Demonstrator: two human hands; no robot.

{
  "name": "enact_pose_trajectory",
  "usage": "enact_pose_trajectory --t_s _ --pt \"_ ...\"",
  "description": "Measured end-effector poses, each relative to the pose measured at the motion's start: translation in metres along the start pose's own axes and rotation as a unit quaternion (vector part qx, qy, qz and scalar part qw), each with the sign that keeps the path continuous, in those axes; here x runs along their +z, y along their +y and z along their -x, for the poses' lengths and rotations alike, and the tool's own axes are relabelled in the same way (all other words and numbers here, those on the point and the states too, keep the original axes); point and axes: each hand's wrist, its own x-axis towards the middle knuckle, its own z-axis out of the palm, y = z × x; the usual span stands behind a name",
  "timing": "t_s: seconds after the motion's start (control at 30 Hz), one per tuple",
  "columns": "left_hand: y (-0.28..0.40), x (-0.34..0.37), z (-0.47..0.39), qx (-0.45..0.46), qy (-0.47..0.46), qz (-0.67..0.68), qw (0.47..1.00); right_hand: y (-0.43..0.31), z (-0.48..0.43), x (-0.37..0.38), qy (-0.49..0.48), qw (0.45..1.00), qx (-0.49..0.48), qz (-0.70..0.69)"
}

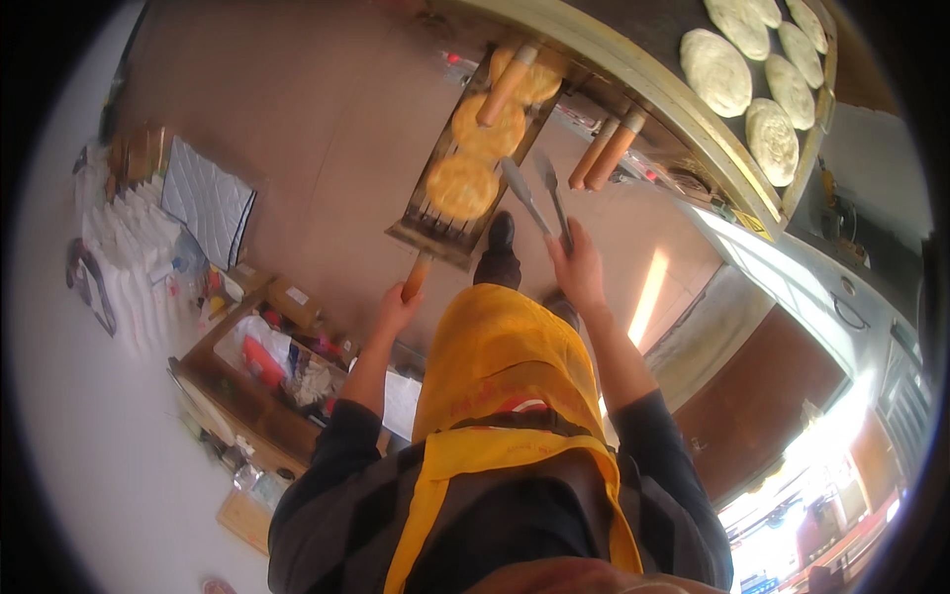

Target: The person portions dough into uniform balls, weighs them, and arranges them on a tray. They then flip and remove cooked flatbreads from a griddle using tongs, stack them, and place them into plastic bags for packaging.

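Observation:
My left hand point(397, 308) grips the wooden handle point(417, 278) of a long slotted metal tray point(428, 251), pulled out from beneath a round griddle. Several browned flatbreads point(462, 185) lie along the tray. My right hand point(579, 269) holds metal tongs point(550, 194), their tips apart with nothing between them, just right of the nearest flatbread. Pale, uncooked-looking dough rounds point(716, 72) rest on the dark griddle point(698, 119) at the upper right.
More wooden handles point(614, 151) jut from under the griddle's metal rim point(638, 74). A wooden cabinet point(223, 386) with bags and boxes stands at the left. A metal counter point(824, 297) is on the right. My shoe point(502, 232) is below the tray.

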Motion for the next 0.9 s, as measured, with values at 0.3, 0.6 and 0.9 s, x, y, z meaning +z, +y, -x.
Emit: enact_pose_trajectory --t_s 0.3,0.6,0.9 --pt "-0.050 0.008 0.033 -0.026 0.013 -0.002 1.000 0.000 -0.031 0.020 -0.041 0.976 -0.123 0.176" --pt "-0.038 0.005 0.036 -0.007 0.022 -0.007 1.000 0.000 -0.067 0.020 -0.166 0.985 -0.046 0.022" --pt "-0.039 0.005 0.033 -0.009 0.030 0.019 0.999 0.015 -0.044 0.029 -0.221 0.968 0.082 -0.086"
